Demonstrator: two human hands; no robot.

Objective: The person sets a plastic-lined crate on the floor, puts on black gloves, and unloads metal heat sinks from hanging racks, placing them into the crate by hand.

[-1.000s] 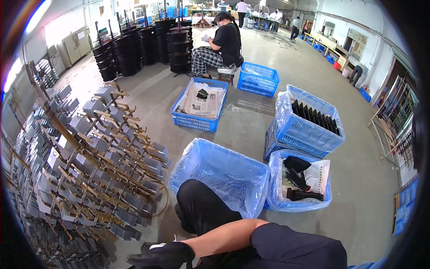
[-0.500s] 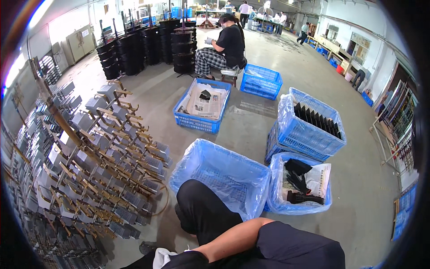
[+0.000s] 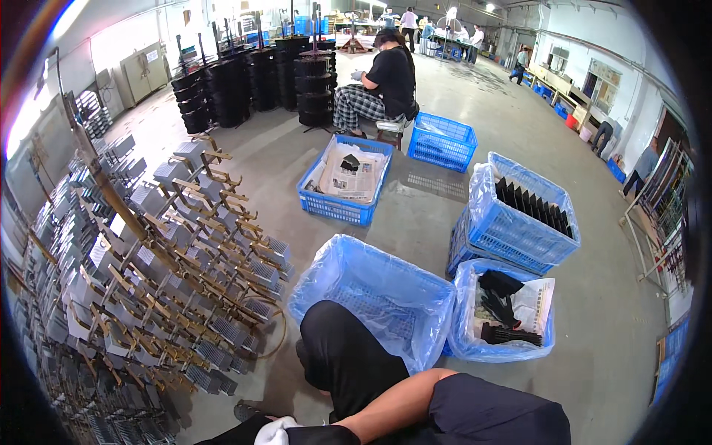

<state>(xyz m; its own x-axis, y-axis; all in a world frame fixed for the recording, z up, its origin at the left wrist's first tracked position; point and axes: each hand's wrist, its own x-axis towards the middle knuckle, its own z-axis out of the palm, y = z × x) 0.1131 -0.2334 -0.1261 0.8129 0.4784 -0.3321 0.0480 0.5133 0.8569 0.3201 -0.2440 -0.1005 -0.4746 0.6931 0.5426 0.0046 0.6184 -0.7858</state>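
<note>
My bare right forearm (image 3: 397, 404) crosses my lap from a dark sleeve toward the lower left. In line with it, a white-gloved hand (image 3: 276, 430), apparently my right hand, shows partly at the lower edge beside my dark trouser leg. Its fingers cannot be made out, nor whether it holds anything. My left hand is out of sight. Just beyond my raised knee (image 3: 348, 341) stands a blue crate (image 3: 297, 300) lined with clear plastic, with no parts visible inside. Right of it, a second lined crate (image 3: 549, 348) holds black gloves (image 3: 498, 297), newspaper and a black finned part (image 3: 510, 335).
At left stands a rack (image 3: 126, 215) hung with many grey finned parts on brass-coloured hooks. Stacked crates (image 3: 519, 241) at right hold upright black plates. Ahead, another crate (image 3: 337, 211) contains newspaper and a black piece. A seated person (image 3: 389, 78) works beyond, near black stacked reels (image 3: 226, 93).
The view has shifted slightly, so the scene sits a little lower and farther right. The white-gloved hand looks different in shape. A person by the right-hand racks shows more fully.
</note>
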